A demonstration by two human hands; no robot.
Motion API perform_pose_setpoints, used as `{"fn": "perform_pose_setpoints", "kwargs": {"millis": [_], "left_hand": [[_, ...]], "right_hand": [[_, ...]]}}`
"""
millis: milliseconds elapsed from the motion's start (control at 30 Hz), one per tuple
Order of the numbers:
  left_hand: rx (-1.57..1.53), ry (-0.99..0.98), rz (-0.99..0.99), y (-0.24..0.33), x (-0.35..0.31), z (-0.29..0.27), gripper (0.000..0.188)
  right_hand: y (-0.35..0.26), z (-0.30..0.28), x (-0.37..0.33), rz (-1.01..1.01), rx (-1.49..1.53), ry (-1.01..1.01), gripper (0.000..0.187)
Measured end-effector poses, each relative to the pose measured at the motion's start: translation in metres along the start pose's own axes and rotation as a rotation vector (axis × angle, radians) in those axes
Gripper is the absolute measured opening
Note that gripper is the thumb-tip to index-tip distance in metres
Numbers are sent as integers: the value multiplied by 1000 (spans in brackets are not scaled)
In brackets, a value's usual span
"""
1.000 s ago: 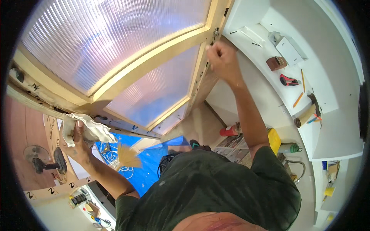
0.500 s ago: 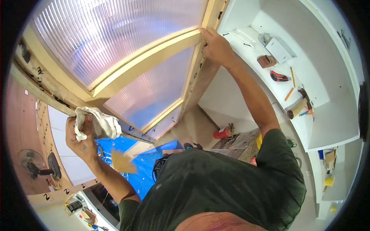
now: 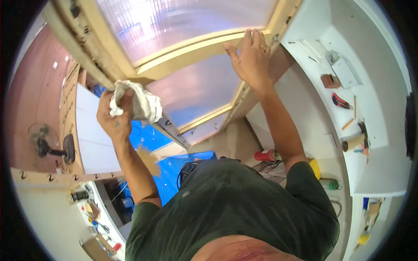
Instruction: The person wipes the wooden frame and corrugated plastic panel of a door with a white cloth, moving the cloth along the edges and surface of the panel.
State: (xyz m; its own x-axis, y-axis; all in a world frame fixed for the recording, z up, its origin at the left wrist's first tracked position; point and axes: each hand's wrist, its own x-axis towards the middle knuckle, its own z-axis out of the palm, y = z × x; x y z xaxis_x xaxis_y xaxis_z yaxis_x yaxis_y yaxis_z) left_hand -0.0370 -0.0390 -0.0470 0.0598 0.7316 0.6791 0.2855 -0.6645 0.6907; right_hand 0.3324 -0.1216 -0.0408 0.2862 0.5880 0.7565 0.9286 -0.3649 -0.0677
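My left hand is closed round a crumpled white cloth, thumb on top, beside the left edge of a pale wooden door frame. Ribbed translucent panels fill the frame: a large upper panel and a lower panel, with a wooden crossbar between them. My right hand is open, its fingers pointing up and the thumb apart, over the right end of that crossbar. Whether its palm presses on the wood I cannot tell.
On the right, a white shelf holds a red and black utility knife, pencils, a brown block and a hammer. A red fire extinguisher and blue sheeting lie below. A fan stands left.
The door and both hands appear farther right in view. My right hand has let go of the frame's edge and opened, fingers extended. The cloth stays in my left hand.
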Motion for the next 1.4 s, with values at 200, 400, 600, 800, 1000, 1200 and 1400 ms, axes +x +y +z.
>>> {"fn": "perform_pose_setpoints", "kwargs": {"millis": [200, 400, 600, 800, 1000, 1200, 1400], "left_hand": [[-108, 68, -54, 14, 0, 5, 24], [-293, 168, -198, -7, -9, -4, 22], [-488, 354, -455, -32, -52, -27, 16], [253, 196, 206, 38, -34, 34, 18], [652, 333, 386, 45, 15, 50, 22], [718, 501, 659, 118, 122, 21, 20], [749, 435, 407, 215, 220, -20, 27]], "right_hand": [[-97, -32, -10, -200, 160, -173, 77], [-185, -36, -33, -508, 447, -40, 56], [-153, -27, -66, -531, 1206, -86, 25], [-126, -22, -33, -405, 855, 213, 22], [-109, 3, 4, -477, 855, 151, 24], [-111, 4, 5, -398, 905, 200, 20], [-112, 12, 4, -390, 933, 241, 17]]}}
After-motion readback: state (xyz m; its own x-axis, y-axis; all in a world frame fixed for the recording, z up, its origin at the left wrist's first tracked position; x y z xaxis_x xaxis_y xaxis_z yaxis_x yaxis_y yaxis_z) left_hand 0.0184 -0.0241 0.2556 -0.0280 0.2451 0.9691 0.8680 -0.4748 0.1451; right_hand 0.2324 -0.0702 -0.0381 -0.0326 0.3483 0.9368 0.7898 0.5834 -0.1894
